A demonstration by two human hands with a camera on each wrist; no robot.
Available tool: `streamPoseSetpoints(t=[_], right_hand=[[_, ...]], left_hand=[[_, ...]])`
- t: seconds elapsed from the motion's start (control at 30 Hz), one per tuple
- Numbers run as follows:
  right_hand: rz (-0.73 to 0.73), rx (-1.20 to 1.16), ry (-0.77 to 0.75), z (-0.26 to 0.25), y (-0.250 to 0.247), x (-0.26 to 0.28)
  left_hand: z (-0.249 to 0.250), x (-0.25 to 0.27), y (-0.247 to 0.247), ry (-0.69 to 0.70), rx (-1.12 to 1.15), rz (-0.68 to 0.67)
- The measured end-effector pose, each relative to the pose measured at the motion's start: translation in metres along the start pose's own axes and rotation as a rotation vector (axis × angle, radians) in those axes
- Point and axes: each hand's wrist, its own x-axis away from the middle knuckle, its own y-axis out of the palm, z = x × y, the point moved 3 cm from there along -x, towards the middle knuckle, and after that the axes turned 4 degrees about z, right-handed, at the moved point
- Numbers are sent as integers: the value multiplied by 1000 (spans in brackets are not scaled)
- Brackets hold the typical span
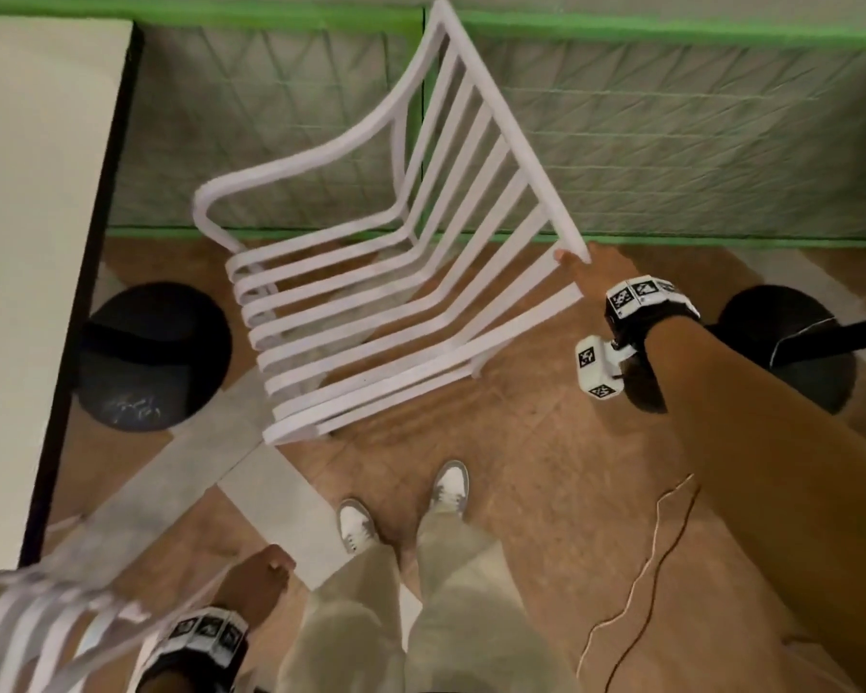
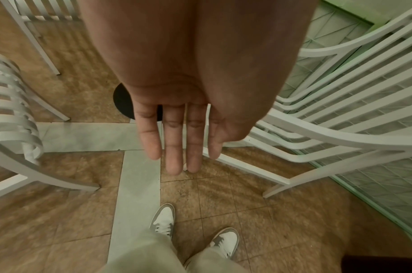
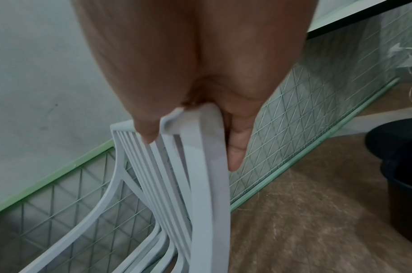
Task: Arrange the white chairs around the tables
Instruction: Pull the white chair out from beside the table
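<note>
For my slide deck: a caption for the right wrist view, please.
Right hand grips the top corner of a white chair beside a green wire fence.

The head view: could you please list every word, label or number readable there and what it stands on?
None can be read.
Wrist bands: black-and-white square marker patterns, no letters.
Black round table base: faint white scrawl, too blurred to read.

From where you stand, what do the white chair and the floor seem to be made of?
The white chair looks like painted metal or moulded plastic: thin, smooth, matte slats with curved armrests; which one is unclear. The floor looks like mottled brown stone or ceramic tile, with visible joint lines and pale grey strips.
</note>
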Motion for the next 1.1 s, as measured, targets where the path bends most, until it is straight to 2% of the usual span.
streamPoseSetpoints(t=[0.13,0.23,0.53,0.8,0.97,1.1], right_hand=[[145,-26,4,0,14,3],[225,-22,27,6,21,10],[349,-69,60,-12,53,55],[303,-169,92,-45,82,98],[241,-218,53,-65,102,110],[170,-146,20,-88,114,115]], left_hand=[[-21,-3,7,-47,61,-21],[-17,10,7,-28,41,-55],[-38,20,2,-12,24,-97],[-41,25,-6,32,13,-88],[-45,27,0,26,33,-99],[-46,29,6,20,32,-119]])
